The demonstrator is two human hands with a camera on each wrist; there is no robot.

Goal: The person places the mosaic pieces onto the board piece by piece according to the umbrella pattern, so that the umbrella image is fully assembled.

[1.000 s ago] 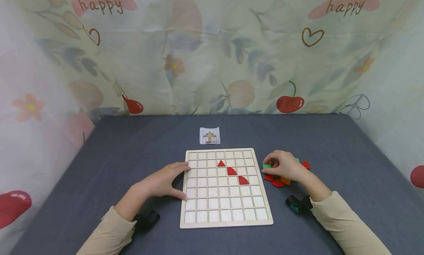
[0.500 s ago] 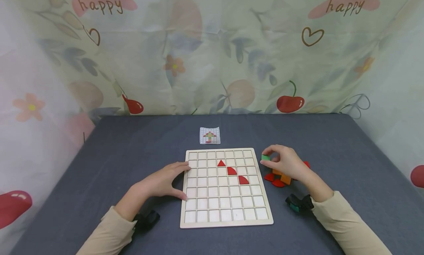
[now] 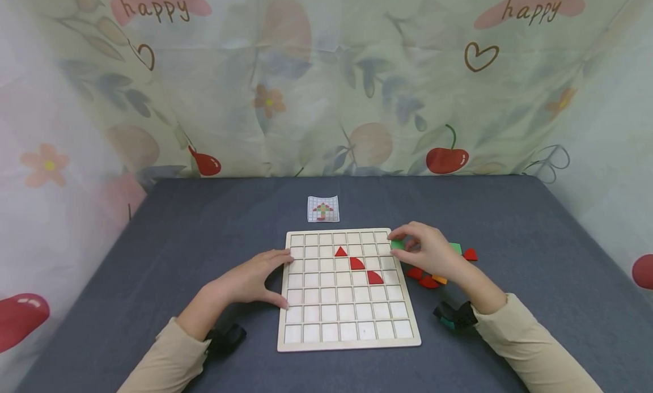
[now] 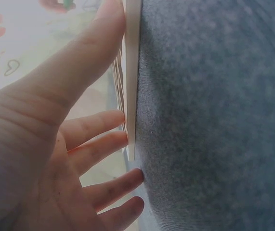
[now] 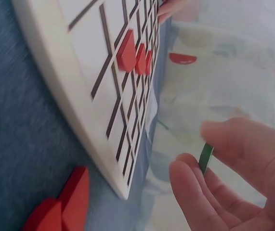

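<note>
Just at the board's upper right edge, the right hand (image 3: 431, 250) pinches a green piece (image 3: 397, 245) between thumb and fingers; the right wrist view shows that piece edge-on and apart from the board (image 3: 347, 313). Along the opposite edge, the left hand (image 3: 257, 277) has its grip spread, thumb and fingertips against the rim, seemingly steadying it on the worktop (image 3: 204, 223). Three red shapes sit in the grid on a descending diagonal: a triangle (image 3: 340, 252), then one quarter-round (image 3: 356, 263) and another quarter-round (image 3: 374, 278).

The step in hand looks to be bringing the green piece over to the grid. As I judge it, the next move calls for carrying it inward, turning it square to a cell and lowering it flat before letting go, without nudging the red shapes. Which cell suits it would have to come from the patterned card (image 3: 323, 210) beyond the board, whose squares are too small to read surely.

Much of the green piece's face is covered by the fingers. The right hand and forearm also hide part of the loose pile, where red pieces (image 3: 428, 281), an orange piece (image 3: 440, 279) and another green piece (image 3: 456, 248) show; I cannot count them. Glare washes out the left wrist view.
</note>
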